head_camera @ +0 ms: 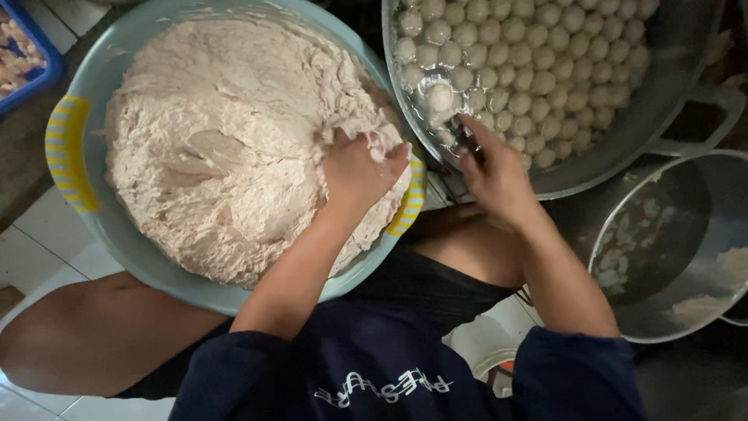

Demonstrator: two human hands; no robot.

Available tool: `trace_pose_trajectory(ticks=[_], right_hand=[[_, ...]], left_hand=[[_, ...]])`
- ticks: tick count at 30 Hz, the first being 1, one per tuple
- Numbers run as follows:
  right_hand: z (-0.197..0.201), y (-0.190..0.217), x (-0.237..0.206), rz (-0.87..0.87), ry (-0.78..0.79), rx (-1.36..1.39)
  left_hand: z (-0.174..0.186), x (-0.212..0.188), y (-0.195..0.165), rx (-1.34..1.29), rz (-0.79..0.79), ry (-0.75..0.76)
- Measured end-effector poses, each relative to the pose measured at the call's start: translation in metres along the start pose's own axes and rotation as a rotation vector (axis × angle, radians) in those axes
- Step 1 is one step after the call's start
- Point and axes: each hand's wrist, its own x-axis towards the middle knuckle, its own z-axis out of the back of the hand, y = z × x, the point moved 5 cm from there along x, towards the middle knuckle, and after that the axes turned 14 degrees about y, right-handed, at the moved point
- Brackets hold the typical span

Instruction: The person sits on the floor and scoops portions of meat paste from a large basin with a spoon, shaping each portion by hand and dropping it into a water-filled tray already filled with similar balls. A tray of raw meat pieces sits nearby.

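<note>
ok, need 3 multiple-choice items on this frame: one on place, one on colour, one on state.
1. Where is the left hand?
A. in the paste
B. on the floor
C. in the empty pot

2. What colour are the handles of the basin?
A. red
B. yellow
C. black

3. What does the big metal pan by the right hand hold?
A. nothing
B. raw paste only
C. many pale balls in water

Answers: 1 A, fingers are sunk in the paste; 2 B, both rim grips are yellow; 3 C, round balls fill it.
</note>
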Motion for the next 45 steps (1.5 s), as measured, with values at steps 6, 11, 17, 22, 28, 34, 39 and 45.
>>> trace_pose_trajectory(ticks=[6, 11, 17, 22, 28, 34, 39, 45], right_hand=[[0.019, -0.008, 0.007, -0.059, -0.149, -0.289], [-0.014, 0.019, -0.016, -0.026, 0.089, 0.02], [-0.039, 0.048, -0.024, -0.031, 0.247, 0.215], [-0.03, 0.074, -0.038, 0.393, 0.218, -0.021], [0.002, 0.009, -0.004, -0.122, -0.03, -0.174], [0.017, -0.027, 0.002, -0.299, -0.069, -0.372], [0.003, -0.017, -0.001, -0.154, -0.054, -0.341], [0.008, -0.028, 0.005, -0.343, 0.048, -0.509]], left_hand=[[-0.002, -0.002, 0.005, -0.325, -0.245, -0.118], [-0.015, -0.001, 0.013, -0.47, -0.182, -0.024], [-0.016, 0.001, 0.011, -0.395, -0.307, 0.036], [-0.007, 0.035, 0.046, 0.026, 0.081, 0.387], [0.029, 0.025, 0.055, 0.36, 0.011, 0.162], [0.008, 0.008, 0.062, 0.118, 0.111, 0.422], [-0.011, 0.006, 0.058, 0.166, -0.072, 0.599], [0.009, -0.035, 0.029, 0.307, -0.052, 0.823]])
